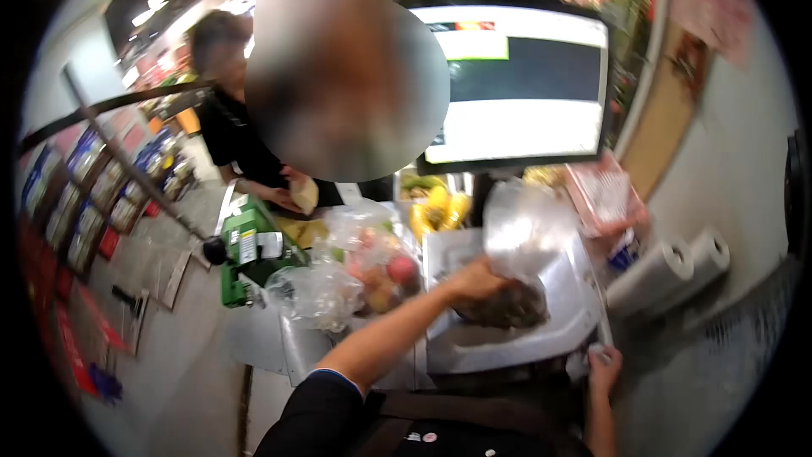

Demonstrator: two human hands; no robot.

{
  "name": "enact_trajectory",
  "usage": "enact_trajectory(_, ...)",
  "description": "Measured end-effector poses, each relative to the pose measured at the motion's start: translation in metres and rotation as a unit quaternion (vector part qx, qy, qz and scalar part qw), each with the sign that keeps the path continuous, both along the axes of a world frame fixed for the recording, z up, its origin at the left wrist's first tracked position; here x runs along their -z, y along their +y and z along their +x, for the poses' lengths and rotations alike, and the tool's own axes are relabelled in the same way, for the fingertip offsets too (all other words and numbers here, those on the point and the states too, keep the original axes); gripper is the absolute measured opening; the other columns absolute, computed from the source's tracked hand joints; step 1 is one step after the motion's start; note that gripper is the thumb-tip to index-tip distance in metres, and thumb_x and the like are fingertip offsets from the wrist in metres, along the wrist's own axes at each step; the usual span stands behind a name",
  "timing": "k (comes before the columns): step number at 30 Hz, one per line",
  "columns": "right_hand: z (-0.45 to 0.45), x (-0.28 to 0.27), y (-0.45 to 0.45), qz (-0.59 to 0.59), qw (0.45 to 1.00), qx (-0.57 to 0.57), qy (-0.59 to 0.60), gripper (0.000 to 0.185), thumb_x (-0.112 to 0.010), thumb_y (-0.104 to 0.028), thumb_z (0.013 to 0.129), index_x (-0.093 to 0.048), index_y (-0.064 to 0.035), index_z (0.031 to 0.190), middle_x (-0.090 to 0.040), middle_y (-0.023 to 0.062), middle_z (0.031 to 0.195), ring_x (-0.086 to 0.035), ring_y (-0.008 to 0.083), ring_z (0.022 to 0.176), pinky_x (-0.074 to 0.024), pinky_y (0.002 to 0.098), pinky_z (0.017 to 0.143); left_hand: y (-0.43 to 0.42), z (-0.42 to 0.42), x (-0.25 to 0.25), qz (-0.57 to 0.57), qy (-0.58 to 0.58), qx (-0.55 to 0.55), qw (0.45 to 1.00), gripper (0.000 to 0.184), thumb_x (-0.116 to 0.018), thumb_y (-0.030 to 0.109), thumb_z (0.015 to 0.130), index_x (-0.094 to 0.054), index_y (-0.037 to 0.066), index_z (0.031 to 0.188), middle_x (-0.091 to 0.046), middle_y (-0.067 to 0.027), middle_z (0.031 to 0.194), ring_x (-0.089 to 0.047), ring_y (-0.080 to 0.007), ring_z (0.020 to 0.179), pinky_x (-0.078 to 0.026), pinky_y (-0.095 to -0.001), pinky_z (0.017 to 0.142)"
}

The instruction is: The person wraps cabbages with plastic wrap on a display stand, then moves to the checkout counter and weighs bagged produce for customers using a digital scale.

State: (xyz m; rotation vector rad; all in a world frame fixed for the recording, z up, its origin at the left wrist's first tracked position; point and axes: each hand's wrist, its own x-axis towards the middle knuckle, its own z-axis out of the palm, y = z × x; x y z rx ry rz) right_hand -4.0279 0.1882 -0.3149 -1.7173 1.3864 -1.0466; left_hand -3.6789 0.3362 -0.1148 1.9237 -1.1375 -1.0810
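My left hand [475, 281] is closed on the gathered neck of a clear plastic bag [512, 305] with dark contents, too blurred to name. The bag rests on the metal scale tray [461, 347], and its loose top stands up above my fist. At the tray's lower right corner, my right hand [605, 364] is closed around something small and whitish that I cannot make out. Left of the tray lie clear bags of red and green fruit [372, 267]. Behind the tray are yellow bananas [438, 207].
A lit monitor [524, 76] stands behind the tray. Rolls of plastic bags [651, 275] and a pink basket [605, 199] are on the right. At the left are a green box [254, 250] and a person in black [241, 131] holding a pale item.
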Motion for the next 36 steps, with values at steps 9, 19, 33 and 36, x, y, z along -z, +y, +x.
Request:
enact_trajectory(9, 0.155, -0.169, 0.089, -0.325, 0.865, -0.381, 0.006, 0.041, -0.075, -0.004, 0.059, -0.057, -0.0081, 0.095, -0.047, 0.0108, 0.104, -0.045, 0.0283, 0.098, -0.0381, 0.0379, 0.086, 0.055, -0.053, -0.002, -0.275, 0.295, -0.224, 0.887, 0.026, -0.059, 0.020, 0.089, -0.062, -0.001, 0.102, -0.064, -0.0063, 0.097, -0.057, -0.0118, 0.089, -0.046, -0.0252, 0.077)
enact_trajectory(19, 0.249, -0.213, 0.128, -0.099, 0.863, -0.448, -0.213, 0.031, -0.068, -0.004, 0.077, -0.053, -0.0046, 0.105, -0.053, 0.0021, 0.081, -0.048, 0.0079, 0.064, -0.0404, 0.0205, 0.058, 0.147, 0.035, -0.043, -0.547, 0.219, -0.443, 0.675, 0.017, -0.060, 0.010, 0.086, -0.062, -0.002, 0.098, -0.064, -0.0087, 0.091, -0.061, -0.0168, 0.081, -0.051, -0.0297, 0.073)
enact_trajectory(33, 0.085, -0.133, 0.032, 0.009, 0.985, -0.139, -0.097, 0.013, -0.065, -0.007, 0.076, -0.060, 0.0002, 0.086, -0.061, 0.0064, 0.075, -0.057, 0.0143, 0.065, -0.0469, 0.0267, 0.063, 0.182, 0.172, 0.106, -0.266, -0.391, -0.529, 0.704, 0.020, -0.047, 0.008, 0.081, -0.056, -0.003, 0.067, -0.056, -0.0156, 0.062, -0.052, -0.0239, 0.055, -0.040, -0.0391, 0.049)
enact_trajectory(36, 0.043, -0.121, -0.001, -0.056, 0.998, -0.001, 0.016, 0.044, -0.072, -0.014, 0.071, -0.052, -0.0007, 0.107, -0.055, 0.0131, 0.103, -0.054, 0.0228, 0.092, -0.0442, 0.0328, 0.080, 0.210, 0.189, 0.167, -0.029, -0.570, -0.421, 0.705, 0.025, -0.052, 0.019, 0.081, -0.062, -0.003, 0.088, -0.062, -0.0233, 0.086, -0.058, -0.0399, 0.079, -0.044, -0.0481, 0.070)
